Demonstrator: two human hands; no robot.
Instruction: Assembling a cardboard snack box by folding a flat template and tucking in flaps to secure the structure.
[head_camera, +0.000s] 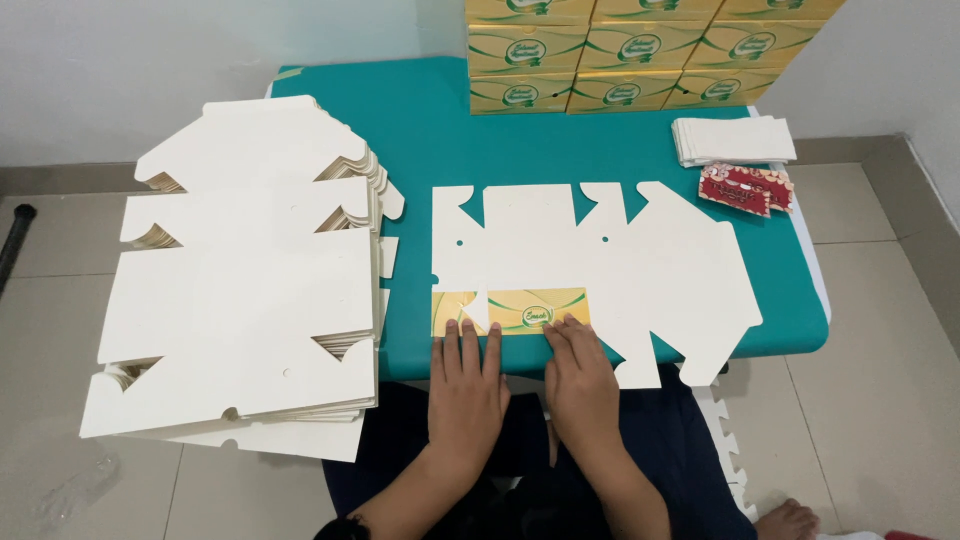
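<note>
A flat white die-cut box blank (600, 255) lies on the teal table (430, 130), with its near flap (510, 310) folded up to show a yellow and green printed side. My left hand (467, 385) rests flat at the flap's near edge, fingers together and extended. Beside it, my right hand (582, 385) presses its fingertips on the flap's right end. Neither hand holds anything.
A tall stack of white box blanks (240, 270) sits at the left. Assembled yellow boxes (620, 55) are stacked at the table's back. A small white pile (732, 140) and red packets (745, 187) lie at the right. Tiled floor surrounds the table.
</note>
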